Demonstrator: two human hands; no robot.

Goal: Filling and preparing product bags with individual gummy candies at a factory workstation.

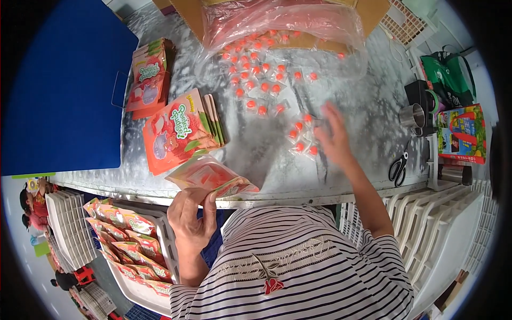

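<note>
At the table's front edge my left hand (190, 214) pinches the rim of a pink-and-green printed candy pouch (210, 176), whose mouth gapes toward me. My right hand (335, 136), blurred by motion, hovers beside a small group of individually wrapped red candies (302, 146); its fingers look stretched apart and I see nothing held in them. Farther back, several more candies in clear wrappers (264, 87) lie scattered. A fanned stack of flat pouches (173, 130) rests just beyond my left hand, and another pouch stack (150, 80) lies behind it.
An open cardboard box with a clear plastic liner (288, 21) stands at the back. Black-handled scissors (398, 169) lie near the right edge. A blue panel (64, 85) rises at left. Below left, a white crate (140, 298) carries filled pouches; stacked white crates (432, 224) stand at right.
</note>
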